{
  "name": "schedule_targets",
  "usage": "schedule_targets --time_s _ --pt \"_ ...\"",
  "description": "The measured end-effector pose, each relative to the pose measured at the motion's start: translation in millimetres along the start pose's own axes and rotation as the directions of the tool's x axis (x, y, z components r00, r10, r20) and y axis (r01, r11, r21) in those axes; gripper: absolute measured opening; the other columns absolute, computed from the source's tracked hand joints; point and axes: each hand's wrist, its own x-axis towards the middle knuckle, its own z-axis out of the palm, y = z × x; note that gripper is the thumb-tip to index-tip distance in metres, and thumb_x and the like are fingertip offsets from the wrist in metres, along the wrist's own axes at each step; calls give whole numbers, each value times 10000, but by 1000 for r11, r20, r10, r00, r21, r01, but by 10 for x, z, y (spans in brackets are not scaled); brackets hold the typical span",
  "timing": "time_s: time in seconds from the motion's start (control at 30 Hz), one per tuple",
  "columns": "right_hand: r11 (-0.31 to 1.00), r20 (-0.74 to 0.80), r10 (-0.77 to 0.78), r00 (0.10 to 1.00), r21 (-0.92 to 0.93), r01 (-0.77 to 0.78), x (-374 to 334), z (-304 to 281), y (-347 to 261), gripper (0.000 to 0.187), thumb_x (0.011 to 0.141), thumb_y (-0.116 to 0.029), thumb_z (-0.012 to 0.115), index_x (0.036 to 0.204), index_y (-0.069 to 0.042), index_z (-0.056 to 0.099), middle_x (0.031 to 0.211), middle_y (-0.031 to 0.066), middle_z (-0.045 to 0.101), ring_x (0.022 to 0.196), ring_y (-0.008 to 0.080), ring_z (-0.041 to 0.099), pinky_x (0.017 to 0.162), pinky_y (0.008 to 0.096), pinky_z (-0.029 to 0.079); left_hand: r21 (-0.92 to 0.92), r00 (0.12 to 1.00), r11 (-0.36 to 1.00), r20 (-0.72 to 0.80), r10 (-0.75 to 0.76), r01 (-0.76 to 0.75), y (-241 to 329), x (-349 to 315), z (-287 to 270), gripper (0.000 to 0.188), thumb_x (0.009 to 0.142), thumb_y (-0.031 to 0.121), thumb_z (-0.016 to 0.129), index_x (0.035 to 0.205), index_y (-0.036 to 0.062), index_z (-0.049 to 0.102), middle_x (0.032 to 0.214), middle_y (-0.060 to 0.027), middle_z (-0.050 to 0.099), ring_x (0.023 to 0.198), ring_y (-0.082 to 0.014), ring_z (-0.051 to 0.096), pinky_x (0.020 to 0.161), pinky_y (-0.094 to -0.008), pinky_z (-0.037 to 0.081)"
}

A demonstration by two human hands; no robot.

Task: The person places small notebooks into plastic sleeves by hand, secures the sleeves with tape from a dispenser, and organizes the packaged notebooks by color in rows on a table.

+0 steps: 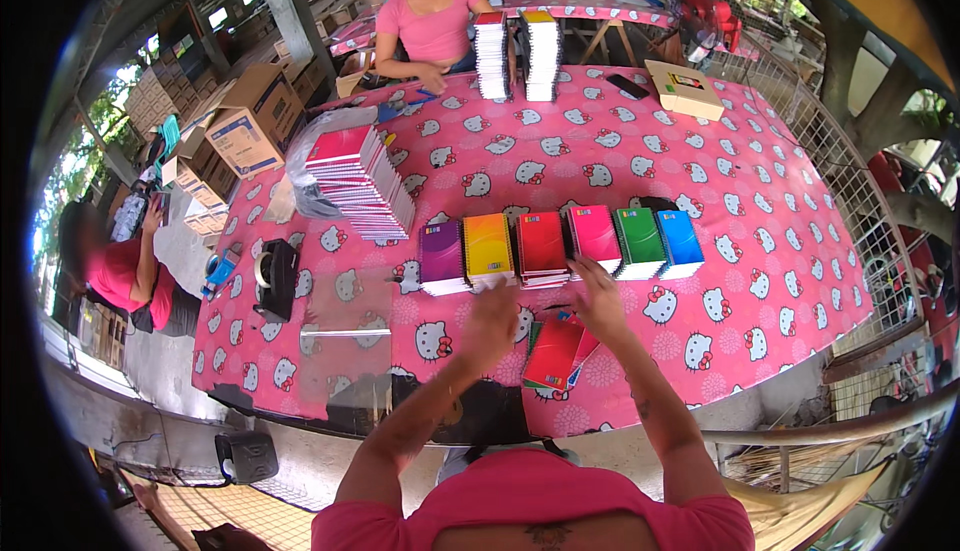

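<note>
A row of spiral notebook stacks runs across the table in front of me: purple (441, 256), yellow (488, 246), red (541, 244), pink (594, 236), green (638, 241) and blue (681, 241). My left hand (492, 319), smeared by motion, is just below the yellow stack; its fingers cannot be made out. At the near edge of the pink stack is my right hand (600, 299), fingers extended and apart, their tips against or very close to the notebooks. Between my forearms lies a loose fanned pile of notebooks (554, 351), red on top, with green, blue and pink edges showing.
Left stand a tall red-covered notebook stack (362, 181), a black tape dispenser (274, 279) and a clear sheet (345, 351). Two tall stacks (491, 56), a phone (627, 86) and a cardboard box (685, 91) are farther back. A co-worker (435, 26) is across the table; another (130, 271) is at left.
</note>
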Motion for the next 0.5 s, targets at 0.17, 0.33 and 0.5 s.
schedule_targets --time_s 0.17,0.33,0.5 --pt "968 99 -132 986 -202 150 448 430 -197 512 791 -101 684 1293 -134 588 1105 62 616 1043 280 595 874 424 466 166 992 984 125 36 -56 -647 505 -115 355 864 74 607 1219 64 618 1213 -127 658 1160 -288 609 1116 -573 314" --pt "976 167 -149 975 -131 172 -172 -132 -421 362 832 -176 659 1194 -175 663 1023 38 614 942 237 618 783 394 483 -196 992 978 -87 -87 68 -266 450 -773 331 812 -14 578 1128 62 644 1130 -131 668 1033 -314 657 893 -439 525" --pt "672 246 417 875 566 -478 -1160 89 -159 309 864 -134 659 1163 -56 642 1054 128 651 917 301 663 801 430 528 -311 957 921 89 276 -237 441 -447 -339 335 812 77 644 1144 34 641 1177 -171 643 1034 -358 643 881 -479 518"
